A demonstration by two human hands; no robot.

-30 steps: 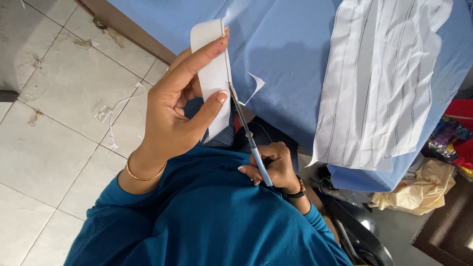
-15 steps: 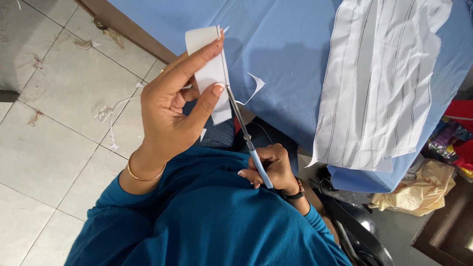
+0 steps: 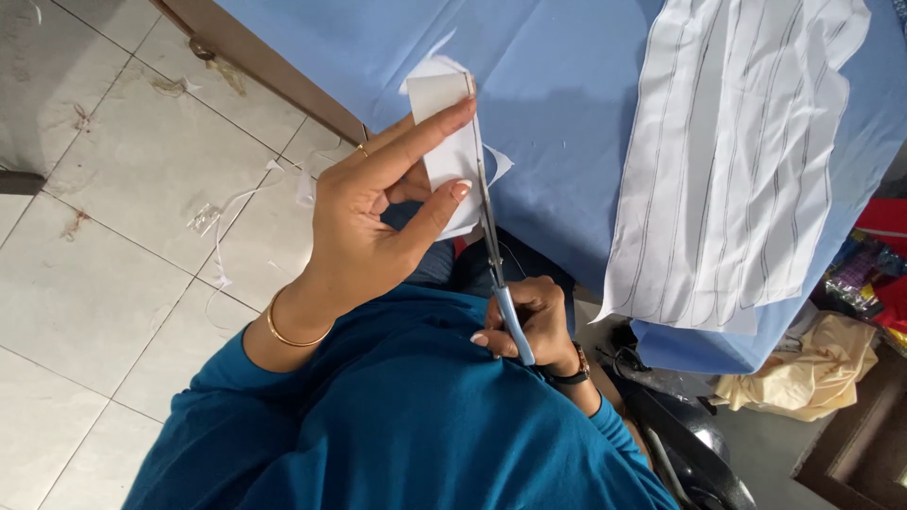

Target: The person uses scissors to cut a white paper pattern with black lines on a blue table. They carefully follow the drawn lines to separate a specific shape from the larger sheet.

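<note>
My left hand holds a small white rectangular fabric piece between the fingers and thumb, raised in front of the table edge. My right hand grips blue-handled scissors by the handle, low near my body. The blades run up along the right edge of the white piece. A thin trimmed sliver curls off to the right of the blades. Teal sleeves cover both my arms, and a gold bangle sits on the left wrist.
A table covered in blue cloth fills the upper middle. A white fabric with thin dark stripes lies on it at right. Tiled floor with thread scraps is at left. Yellowish cloth and colourful items sit lower right.
The white piece and my left hand have shifted slightly, and the scissor blades have advanced further up along the piece's right edge.
</note>
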